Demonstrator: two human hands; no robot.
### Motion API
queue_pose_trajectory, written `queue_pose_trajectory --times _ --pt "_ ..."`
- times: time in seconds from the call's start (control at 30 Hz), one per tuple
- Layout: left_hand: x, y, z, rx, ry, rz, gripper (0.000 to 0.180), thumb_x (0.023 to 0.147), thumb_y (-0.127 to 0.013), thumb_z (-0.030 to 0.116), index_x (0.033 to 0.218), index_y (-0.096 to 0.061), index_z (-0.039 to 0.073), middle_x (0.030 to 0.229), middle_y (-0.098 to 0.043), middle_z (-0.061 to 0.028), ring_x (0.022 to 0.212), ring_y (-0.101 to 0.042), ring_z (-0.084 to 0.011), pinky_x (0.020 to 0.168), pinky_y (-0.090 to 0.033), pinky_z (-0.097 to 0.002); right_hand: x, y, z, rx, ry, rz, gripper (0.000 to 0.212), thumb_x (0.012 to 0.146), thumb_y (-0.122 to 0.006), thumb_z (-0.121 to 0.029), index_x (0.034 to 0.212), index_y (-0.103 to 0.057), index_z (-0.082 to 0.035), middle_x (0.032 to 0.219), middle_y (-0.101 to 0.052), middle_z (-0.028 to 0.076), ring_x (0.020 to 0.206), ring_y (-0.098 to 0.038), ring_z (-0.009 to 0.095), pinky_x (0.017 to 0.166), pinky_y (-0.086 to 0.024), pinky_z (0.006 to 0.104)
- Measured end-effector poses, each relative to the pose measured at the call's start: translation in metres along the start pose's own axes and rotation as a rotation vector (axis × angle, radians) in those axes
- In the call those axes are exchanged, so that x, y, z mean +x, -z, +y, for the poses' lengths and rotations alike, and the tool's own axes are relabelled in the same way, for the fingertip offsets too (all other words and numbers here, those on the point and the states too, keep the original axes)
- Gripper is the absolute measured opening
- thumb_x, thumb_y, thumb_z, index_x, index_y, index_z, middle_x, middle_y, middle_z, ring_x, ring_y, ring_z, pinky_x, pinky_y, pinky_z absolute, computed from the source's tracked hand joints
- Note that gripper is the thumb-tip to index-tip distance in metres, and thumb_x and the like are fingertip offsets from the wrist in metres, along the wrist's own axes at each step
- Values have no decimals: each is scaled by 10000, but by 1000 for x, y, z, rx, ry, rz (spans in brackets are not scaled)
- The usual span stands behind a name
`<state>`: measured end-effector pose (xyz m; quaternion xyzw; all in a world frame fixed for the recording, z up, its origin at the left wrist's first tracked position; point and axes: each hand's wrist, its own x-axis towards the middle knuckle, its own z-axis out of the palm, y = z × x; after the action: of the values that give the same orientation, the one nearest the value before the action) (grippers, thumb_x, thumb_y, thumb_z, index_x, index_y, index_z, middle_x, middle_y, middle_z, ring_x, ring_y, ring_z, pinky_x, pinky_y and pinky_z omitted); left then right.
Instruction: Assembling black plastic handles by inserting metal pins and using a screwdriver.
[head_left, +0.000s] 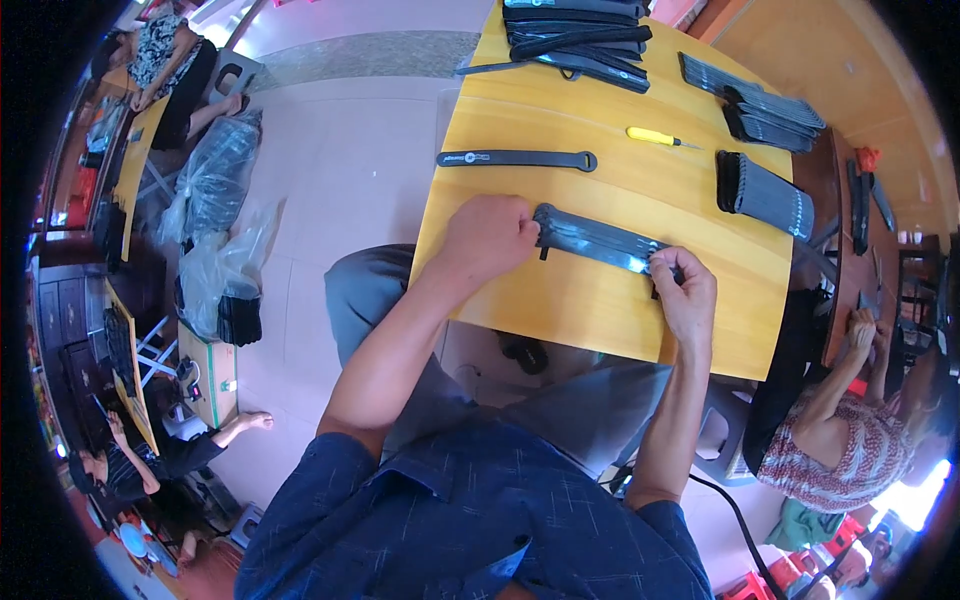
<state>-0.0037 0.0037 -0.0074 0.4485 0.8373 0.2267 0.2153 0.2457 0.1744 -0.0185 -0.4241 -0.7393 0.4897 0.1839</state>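
Your R hand [688, 292] pinches one end of the strap bundle [598, 239]; L hand [492, 236] clenched by other end, can't tell on what; prob. light, bendy, slick; grip both ends.

Left of you: pale tiled floor [340, 170], a grey stone strip [380, 58] crossing it farther off. Clear plastic bags [218, 180] slumped there; just nearer, a cardboard box [212, 385] with green edging. Along the far left, a dark wooden cabinet [75, 305]; one seated co-worker in a patterned top [165, 50], another in dark stripes [130, 468]. On your right, a person in red-and-white patterned clothing [830, 450] at a reddish-brown bench [835, 190]. Black cable [741, 525] curving down beside you; red stools [745, 587] low right, partly cut off.
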Motion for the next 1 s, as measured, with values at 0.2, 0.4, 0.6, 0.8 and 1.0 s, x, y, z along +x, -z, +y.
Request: queue_pose_trajectory --times 0.2,0.4,0.6,0.8,1.0 --pt "2 -4 -2 24 -35 50 235 889 -678 244 750 -667 54 741 -690 -177 738 -686 -393 717 -533 -512 2 -1 4 -2 3 -2 119 972 -717 -128 950 -735 -13 750 -638 -39 685 -521 52 630 -457 242" --pt "5 2 1 51 52 -68 210 887 -669 274 835 -748 86 868 -739 -157 873 -714 -384 783 -572 -520 2 -2 4 -7 42 24 128 969 -724 -129 933 -729 -6 729 -630 -40 663 -508 47 617 -451 243" --pt "4 4 3 58 52 -55 214 888 -670 278 824 -748 89 874 -741 -151 874 -715 -381 785 -574 -512 2 -3 0 -31 24 23 147 970 -727 -139 925 -726 1 713 -632 -27 652 -510 52 618 -458 247" --pt "5 5 3 52 49 -54 207 887 -677 276 822 -747 92 883 -743 -147 875 -715 -379 785 -574 -509 3 -2 1 -45 26 9 126 976 -713 -121 922 -721 -8 747 -627 -45 668 -513 39 614 -451 232" --pt "2 5 6 41 83 -69 197 898 -692 276 836 -740 95 890 -743 -138 888 -713 -374 786 -570 -504 4 -2 4 -21 62 16 98 960 -723 -101 921 -726 -11 761 -640 -47 678 -529 36 619 -462 231"
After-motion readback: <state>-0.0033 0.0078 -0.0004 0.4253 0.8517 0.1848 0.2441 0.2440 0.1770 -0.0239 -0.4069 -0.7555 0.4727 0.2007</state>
